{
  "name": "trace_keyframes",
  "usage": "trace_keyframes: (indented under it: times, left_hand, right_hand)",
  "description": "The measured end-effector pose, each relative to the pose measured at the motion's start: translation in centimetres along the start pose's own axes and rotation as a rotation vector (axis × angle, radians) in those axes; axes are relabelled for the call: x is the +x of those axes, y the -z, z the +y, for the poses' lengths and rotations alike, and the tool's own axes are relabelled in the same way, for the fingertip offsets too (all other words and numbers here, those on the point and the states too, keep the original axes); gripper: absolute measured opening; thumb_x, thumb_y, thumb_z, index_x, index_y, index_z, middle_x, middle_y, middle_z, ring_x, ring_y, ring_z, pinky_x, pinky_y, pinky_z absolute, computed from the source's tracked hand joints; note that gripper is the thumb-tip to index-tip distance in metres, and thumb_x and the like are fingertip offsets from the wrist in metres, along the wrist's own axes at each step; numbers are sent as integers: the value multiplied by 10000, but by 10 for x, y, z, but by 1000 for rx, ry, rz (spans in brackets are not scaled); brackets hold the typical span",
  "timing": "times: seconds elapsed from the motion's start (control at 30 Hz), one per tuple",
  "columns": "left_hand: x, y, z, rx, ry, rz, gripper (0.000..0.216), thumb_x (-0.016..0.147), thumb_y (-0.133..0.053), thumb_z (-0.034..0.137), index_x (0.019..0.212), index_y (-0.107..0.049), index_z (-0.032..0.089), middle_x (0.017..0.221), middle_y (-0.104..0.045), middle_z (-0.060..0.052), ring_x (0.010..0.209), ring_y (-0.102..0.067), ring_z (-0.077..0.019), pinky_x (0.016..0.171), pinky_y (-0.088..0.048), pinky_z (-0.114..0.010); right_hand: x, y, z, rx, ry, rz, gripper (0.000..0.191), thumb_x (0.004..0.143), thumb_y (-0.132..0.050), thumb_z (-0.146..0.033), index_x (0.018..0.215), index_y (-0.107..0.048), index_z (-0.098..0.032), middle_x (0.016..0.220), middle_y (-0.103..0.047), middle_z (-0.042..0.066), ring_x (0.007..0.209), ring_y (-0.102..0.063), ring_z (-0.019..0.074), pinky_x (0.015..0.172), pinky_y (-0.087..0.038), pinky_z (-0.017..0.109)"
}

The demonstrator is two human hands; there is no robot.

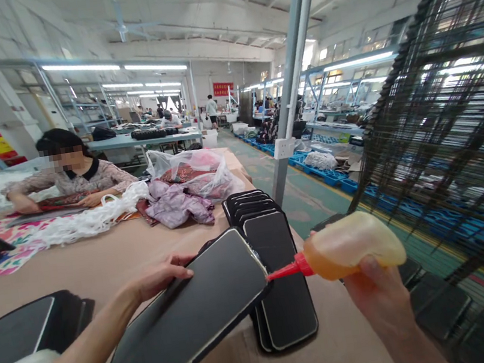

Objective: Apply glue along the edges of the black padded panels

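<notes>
My left hand (159, 279) grips the far edge of a flat black panel (185, 320) with a pale rim, holding it tilted over the table. My right hand (379, 294) squeezes a soft amber glue bottle (354, 243). Its red nozzle (285, 270) touches the panel's right corner. Just beyond lies a fanned stack of similar black panels (276, 273).
A brown work table (99, 263) carries another pile of black panels (19, 336) at the left, white straps (84, 220), purple fabric (177, 206) and a plastic bag (199, 172). A person sits working at the far left. A dark wire rack (448, 132) stands at the right, beside a grey post (293, 70).
</notes>
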State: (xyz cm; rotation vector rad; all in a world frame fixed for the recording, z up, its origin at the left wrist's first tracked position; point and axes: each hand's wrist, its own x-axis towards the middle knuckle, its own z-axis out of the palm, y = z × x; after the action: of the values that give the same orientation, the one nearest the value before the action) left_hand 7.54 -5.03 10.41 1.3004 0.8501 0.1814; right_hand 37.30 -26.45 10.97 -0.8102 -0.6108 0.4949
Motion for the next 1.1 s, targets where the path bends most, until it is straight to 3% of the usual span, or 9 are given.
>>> trace_keyframes:
  times: [0.23, 0.53, 0.63, 0.83, 1.1]
  left_hand:
    - [12, 2, -20, -124, -10, 42, 576, 569, -761, 276, 1117, -615, 177, 1119, -681, -61, 1117, -578, -271, 912, -465, -299]
    - [19, 0, -38, -263, 0, 127, 672, 569, -811, 296, 1162, -528, 156, 1153, -647, -112, 1132, -574, -276, 902, -485, -326]
    - [20, 0, -44, -302, -14, 91, 672, 573, -819, 305, 1162, -526, 170, 1174, -640, -110, 1138, -571, -274, 902, -487, -332]
    - [20, -1, -42, -311, -48, 19, 660, 565, -831, 332, 1147, -570, 165, 1123, -673, -100, 1065, -615, -252, 886, -487, -315]
    - [17, -4, -36, -330, -95, -113, 551, 636, -797, 333, 1130, -628, 156, 1080, -694, -95, 913, -663, -201, 829, -506, -294]
  right_hand:
    - [-9, -10, 9, 6, 67, 104, 311, 691, -755, -338, 973, -661, -246, 932, -692, 41, 996, -605, 294, 959, -408, 508]
    - [-10, -21, 19, 15, 100, 173, 338, 679, -774, -309, 997, -668, -265, 893, -702, -22, 933, -629, 201, 970, -416, 345]
    - [-11, -24, 21, 18, 95, 177, 332, 675, -779, -300, 987, -671, -268, 867, -704, -31, 901, -636, 190, 924, -446, 307]
    - [-10, -29, 26, -11, 92, 171, 364, 665, -777, -300, 1006, -661, -249, 892, -699, 4, 1008, -597, 237, 982, -397, 410]
    - [-7, -33, 35, -34, 161, 131, 448, 655, -798, -326, 1065, -649, -224, 971, -675, 13, 986, -594, 199, 809, -492, 279]
